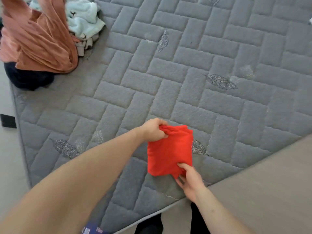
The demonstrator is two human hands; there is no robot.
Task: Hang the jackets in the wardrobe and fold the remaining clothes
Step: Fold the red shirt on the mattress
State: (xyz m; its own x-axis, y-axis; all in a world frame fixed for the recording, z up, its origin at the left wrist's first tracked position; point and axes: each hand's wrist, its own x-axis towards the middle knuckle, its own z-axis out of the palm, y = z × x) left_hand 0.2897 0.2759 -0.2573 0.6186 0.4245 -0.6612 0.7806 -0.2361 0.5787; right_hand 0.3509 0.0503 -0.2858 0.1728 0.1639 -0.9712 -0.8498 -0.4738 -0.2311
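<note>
On the grey quilted mattress (185, 68), near its front edge, a folded bright red cloth garment (168, 149) is gripped at its far corner by the left hand (154, 130) and pinched at its near corner by the right hand (189, 180), apparently to keep the folds together.

- A grey quilted mattress (194, 68) carries everything; its top is stitched in a brick-like pattern with embroidered leaf motifs scattered over it.
- A folded red garment (168, 152) lies near the mattress's near edge, a compact rectangular bundle.
- At the far left corner sits a heap of clothes: a rust-orange garment (40, 41) draped on top and towards the left edge.
- A pale mint fleecy garment (84, 19) lies just beside the orange one, on its right, touching it.
- A dark navy garment (27, 76) lies under the orange one, next to the left edge.
</note>
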